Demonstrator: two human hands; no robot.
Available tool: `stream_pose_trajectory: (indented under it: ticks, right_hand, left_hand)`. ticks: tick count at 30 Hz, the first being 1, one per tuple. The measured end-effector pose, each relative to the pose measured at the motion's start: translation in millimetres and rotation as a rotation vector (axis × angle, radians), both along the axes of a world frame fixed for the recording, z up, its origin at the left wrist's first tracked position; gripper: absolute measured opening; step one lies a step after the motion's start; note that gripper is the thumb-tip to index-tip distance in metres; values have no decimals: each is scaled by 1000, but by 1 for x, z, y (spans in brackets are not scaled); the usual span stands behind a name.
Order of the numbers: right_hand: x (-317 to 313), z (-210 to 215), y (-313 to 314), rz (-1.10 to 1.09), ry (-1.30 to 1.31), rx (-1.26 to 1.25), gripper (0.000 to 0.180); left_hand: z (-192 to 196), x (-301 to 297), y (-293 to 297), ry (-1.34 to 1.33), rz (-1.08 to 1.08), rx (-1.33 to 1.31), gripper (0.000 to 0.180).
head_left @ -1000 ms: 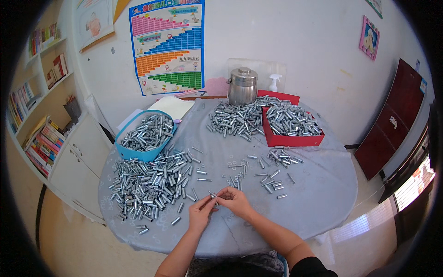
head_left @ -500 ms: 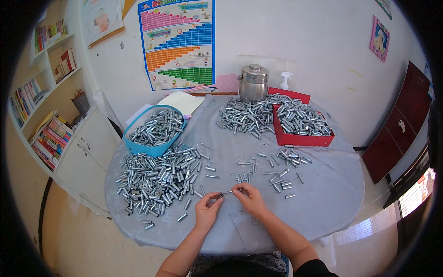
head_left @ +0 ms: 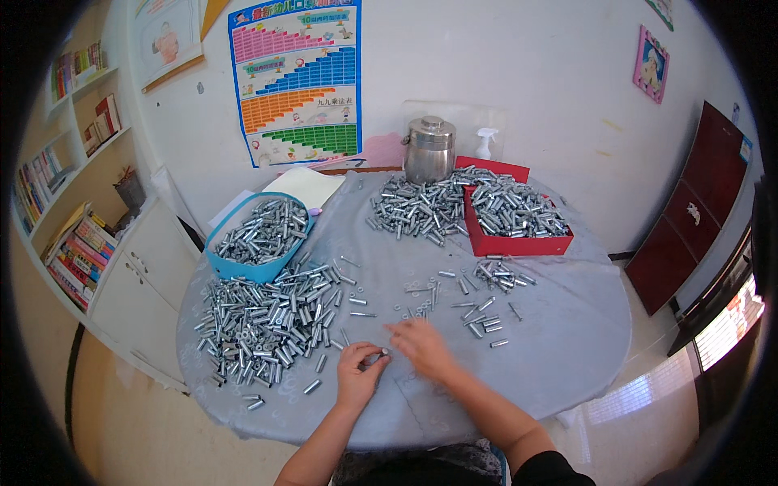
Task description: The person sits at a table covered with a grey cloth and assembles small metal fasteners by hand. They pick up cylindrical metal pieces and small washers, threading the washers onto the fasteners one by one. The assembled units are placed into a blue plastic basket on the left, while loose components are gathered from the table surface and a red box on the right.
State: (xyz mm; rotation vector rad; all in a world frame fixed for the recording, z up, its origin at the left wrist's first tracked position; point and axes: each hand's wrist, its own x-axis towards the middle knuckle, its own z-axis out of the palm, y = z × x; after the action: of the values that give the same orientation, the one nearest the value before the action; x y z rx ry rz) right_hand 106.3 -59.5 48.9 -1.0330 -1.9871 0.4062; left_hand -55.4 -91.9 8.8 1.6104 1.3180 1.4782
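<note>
Low over the near middle of the table, my left hand (head_left: 361, 373) is closed, pinching a short metal sleeve (head_left: 385, 352) between thumb and fingertips. My right hand (head_left: 421, 348) is just to its right, smeared by motion, its fingers pointing at the small washers and bolts (head_left: 421, 309) beyond. Whether it holds anything is not visible. A big heap of metal sleeves and bolts (head_left: 267, 332) spreads left of my hands. Several loose sleeves (head_left: 486, 324) lie to the right, with a small pile of assembled-looking anchor bolts (head_left: 502, 275) behind them.
A blue basket (head_left: 243, 270) full of metal anchors stands behind the left heap. At the back right, a red box (head_left: 519, 245) overflows with them beside another heap (head_left: 417, 206). A steel pot (head_left: 429, 150) and a white spray bottle (head_left: 485, 143) stand by the wall.
My right hand has come away from the left and moved slightly forward; the thin metal rod between the hands no longer shows. The left hand keeps its sleeve. The view has shifted slightly.
</note>
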Motion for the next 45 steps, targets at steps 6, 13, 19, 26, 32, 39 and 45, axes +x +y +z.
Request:
stream_pose_trajectory:
  ticks: [6, 13, 19, 26, 32, 39, 45]
  right_hand:
    - [73, -18, 69, -486, -199, -97, 19]
    - [92, -32, 113, -492, -306, -449, 21]
    - [96, -38, 127, -504, -296, -488, 22]
    - [77, -16, 95, -513, -152, -372, 16]
    - [19, -9, 32, 78, 509, -805, 21]
    - [-4, -11, 9, 195, 550, -888, 24]
    - [-5, -20, 5, 156, 571, -756, 23]
  left_hand:
    - [-12, 0, 6, -289, -57, -107, 18]
    - [-11, -3, 6, -379, -61, -157, 18]
    - [-4, -5, 4, -440, -44, -192, 20]
    - [-2, -6, 7, -615, 2, -144, 24]
    - [7, -12, 6, -764, 47, -258, 18]
    - [8, -15, 7, -891, 2, -383, 17]
    - [0, -19, 9, -957, -96, -471, 18]
